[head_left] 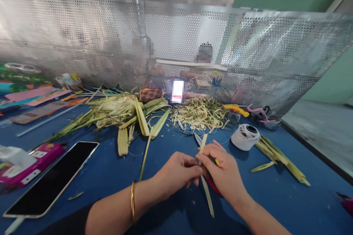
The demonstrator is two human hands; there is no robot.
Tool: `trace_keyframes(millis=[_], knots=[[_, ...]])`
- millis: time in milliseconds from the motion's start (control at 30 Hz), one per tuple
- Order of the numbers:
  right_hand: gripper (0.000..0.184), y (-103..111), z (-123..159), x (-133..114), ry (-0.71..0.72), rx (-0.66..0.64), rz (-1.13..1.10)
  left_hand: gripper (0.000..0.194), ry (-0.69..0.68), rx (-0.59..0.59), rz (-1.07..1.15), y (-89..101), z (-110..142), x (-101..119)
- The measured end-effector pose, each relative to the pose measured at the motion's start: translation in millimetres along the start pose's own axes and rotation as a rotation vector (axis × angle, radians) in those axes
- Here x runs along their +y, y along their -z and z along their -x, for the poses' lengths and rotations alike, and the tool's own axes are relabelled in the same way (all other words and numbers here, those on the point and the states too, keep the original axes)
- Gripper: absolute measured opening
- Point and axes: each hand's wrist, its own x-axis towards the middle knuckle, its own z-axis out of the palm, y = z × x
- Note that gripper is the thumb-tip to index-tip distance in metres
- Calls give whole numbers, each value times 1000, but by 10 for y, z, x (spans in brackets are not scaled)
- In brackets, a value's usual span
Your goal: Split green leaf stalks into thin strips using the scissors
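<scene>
A narrow pale-green leaf strip (207, 195) runs between my two hands, one end pointing up past the fingers and the other hanging down toward me. My left hand (180, 172), with a gold bangle on its wrist, pinches the strip from the left. Closed on the same strip from the right is my right hand (220, 165). Behind and under the right hand lie scissors (198, 139); a blade tip and part of a red handle show, the rest is covered. A spool of white thread (245, 137) stands to the right of my hands.
A heap of long leaf pieces (116, 112) and a pile of curled scraps (200, 114) lie beyond my hands. At left are a black-screened phone (52, 180) and a magenta power strip (35, 163). A perforated metal screen (176, 25) closes the back; people sit behind it.
</scene>
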Motion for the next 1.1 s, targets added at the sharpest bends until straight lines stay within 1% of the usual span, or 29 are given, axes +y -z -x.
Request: trace_keyframes(millis=[100, 167, 233, 267, 333, 367, 400, 433, 500, 533, 600, 667, 733, 767, 833, 900, 967, 1033, 1100], knots=[[21, -19, -1, -2, 43, 10, 8, 21, 29, -24, 15, 7, 28, 41], [17, -10, -1, 26, 98, 25, 53, 17, 53, -45, 53, 11, 26, 38], [14, 43, -12, 69, 133, 108, 92, 18, 74, -41, 131, 17, 4, 34], [17, 86, -23, 92, 128, 174, 100, 19, 83, -29, 183, 22, -13, 41], [25, 188, -63, 129, 62, 303, 87, 24, 91, 15, 303, 43, -57, 89], [26, 237, -91, 140, 9, 335, 64, 25, 94, 26, 362, 59, -82, 129], [26, 277, -122, 143, -46, 323, 29, 27, 96, 26, 413, 78, -107, 176], [27, 305, -156, 138, -97, 271, -19, 27, 102, 25, 456, 99, -132, 227], [28, 315, -223, 104, -171, 87, -149, 22, 98, 21, 510, 140, -177, 320], [28, 297, -251, 78, -185, -5, -221, 19, 86, 21, 527, 159, -198, 353], [30, 229, -290, 23, -197, -137, -372, 13, 50, 19, 553, 191, -235, 380], [30, 147, -302, -8, -227, -198, -508, 13, 36, 9, 572, 217, -268, 364], [30, 91, -291, 8, -263, -209, -569, 14, 53, 5, 558, 238, -300, 326], [29, 80, -278, 34, -270, -191, -540, 14, 64, 7, 539, 247, -315, 308], [26, 99, -245, 113, -240, -125, -376, 13, 93, 0, 515, 262, -339, 280], [22, 153, -210, 200, -153, -67, -171, 16, 126, -35, 520, 274, -355, 268], [20, 210, -182, 271, -39, -39, -25, 18, 157, -92, 544, 280, -359, 269], [20, 245, -167, 313, 40, -20, 49, 17, 182, -123, 573, 277, -354, 280], [20, 253, -165, 326, 67, -3, 68, 15, 215, -120, 608, 265, -347, 292]])
